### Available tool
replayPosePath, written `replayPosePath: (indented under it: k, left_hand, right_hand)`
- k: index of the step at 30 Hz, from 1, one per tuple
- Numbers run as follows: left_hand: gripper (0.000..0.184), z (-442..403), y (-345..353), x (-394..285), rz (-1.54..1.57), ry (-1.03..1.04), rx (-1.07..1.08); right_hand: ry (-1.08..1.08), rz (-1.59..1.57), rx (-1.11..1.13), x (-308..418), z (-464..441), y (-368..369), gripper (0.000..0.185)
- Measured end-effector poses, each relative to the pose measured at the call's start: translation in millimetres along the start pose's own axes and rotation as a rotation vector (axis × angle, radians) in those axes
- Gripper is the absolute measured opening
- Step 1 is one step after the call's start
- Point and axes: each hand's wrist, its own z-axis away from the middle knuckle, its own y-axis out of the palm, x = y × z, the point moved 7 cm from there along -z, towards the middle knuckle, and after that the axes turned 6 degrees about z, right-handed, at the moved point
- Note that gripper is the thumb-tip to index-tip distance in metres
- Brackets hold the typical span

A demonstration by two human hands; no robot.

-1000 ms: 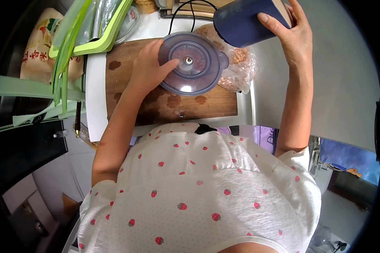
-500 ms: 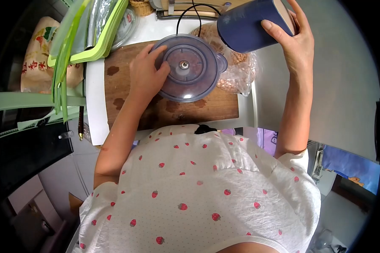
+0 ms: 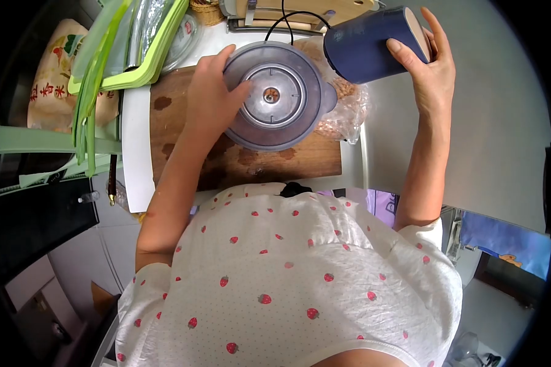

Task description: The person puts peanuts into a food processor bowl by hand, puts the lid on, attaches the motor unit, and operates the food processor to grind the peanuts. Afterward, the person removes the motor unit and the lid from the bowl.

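Observation:
My left hand (image 3: 213,92) grips the left side of a round, see-through grey lid (image 3: 312,101) of a food chopper, thumb over its top and fingers along the rim. Through the hole in the lid's middle something reddish-brown shows. The bowl under it is mostly hidden, so I cannot tell how far the lid is from it. Up at the right, my right hand (image 3: 431,67) is closed around the dark blue chopper motor unit (image 3: 367,49), held tilted on its side. A wooden cutting board (image 3: 269,165) lies beneath the lid.
Behind the lid is a clear plastic bag (image 3: 349,116) with brownish pieces. A black cord (image 3: 288,18) runs at the back. At left are green trays (image 3: 147,70), long green leaves (image 3: 87,116) and a printed sack (image 3: 52,73). A wicker basket (image 3: 208,12) stands behind.
The metal pin at the lid's centre no longer shows; an open hole is there instead. The lid has shifted slightly toward the right, and the motor unit has moved slightly right and down.

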Motion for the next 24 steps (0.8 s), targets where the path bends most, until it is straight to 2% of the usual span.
replayPosePath:
  k: [4, 6, 7, 9, 13, 15, 16, 18, 24]
  left_hand:
    - [0.056, -12, -6, 4, -0.033, -0.084, 0.054]
    - [0.054, -15, 2, 16, 0.191, -0.232, 0.244]
    - [0.054, -16, -1, 13, 0.192, -0.227, 0.244]
    - [0.047, -15, -5, 8, 0.356, -0.350, 0.326]
    - [0.041, -16, -19, 9, 0.434, -0.346, 0.260]
    - [0.048, -19, -19, 14, 0.705, -0.332, 0.281]
    - [0.048, -19, -20, 13, 0.703, -0.328, 0.278]
    - [0.037, -16, -26, 9, 0.870, -0.358, 0.193]
    - [0.018, -13, -33, 19, 0.913, -0.361, 0.176]
  right_hand:
    - [0.052, 0.153, -0.072, 0, 5, -15, 0.083]
    - [0.053, 0.243, -0.127, 4, 7, -22, 0.083]
    - [0.050, 0.244, -0.131, 5, 8, -24, 0.083]
    - [0.055, 0.256, -0.152, 7, 8, -29, 0.084]
    - [0.063, 0.263, -0.177, 12, 11, -36, 0.084]
    - [0.057, 0.260, -0.176, 11, 11, -38, 0.084]
    - [0.052, 0.257, -0.178, 11, 11, -39, 0.084]
    - [0.046, 0.261, -0.178, 10, 12, -41, 0.085]
    - [0.048, 0.192, -0.173, 17, 15, -40, 0.084]
